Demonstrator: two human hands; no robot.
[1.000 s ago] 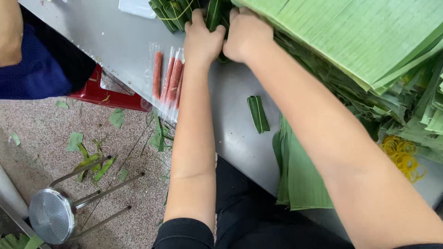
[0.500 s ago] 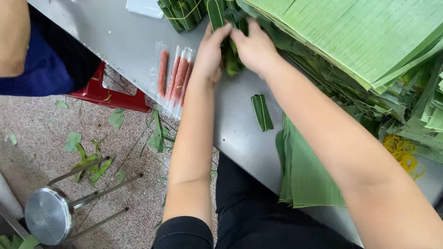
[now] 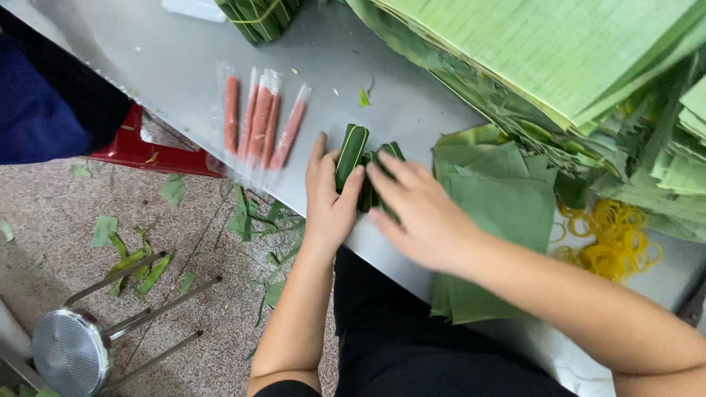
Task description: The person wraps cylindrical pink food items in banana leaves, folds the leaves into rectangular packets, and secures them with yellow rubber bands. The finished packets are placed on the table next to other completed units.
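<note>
Hands meet at the frame's centre, where I see my left hand [image 3: 329, 200] and right hand [image 3: 418, 213] both closed around green leaf-wrapped bundles [image 3: 351, 151] on the grey table [image 3: 158, 70], wrapped sausages [image 3: 259, 121] lying just left of them.

Head camera looks steeply down, close over the metal table [image 3: 169, 66].

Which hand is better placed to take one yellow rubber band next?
Probably the right hand: the yellow rubber bands lie on its side of the metal table, while the left hand is farther away.
</note>
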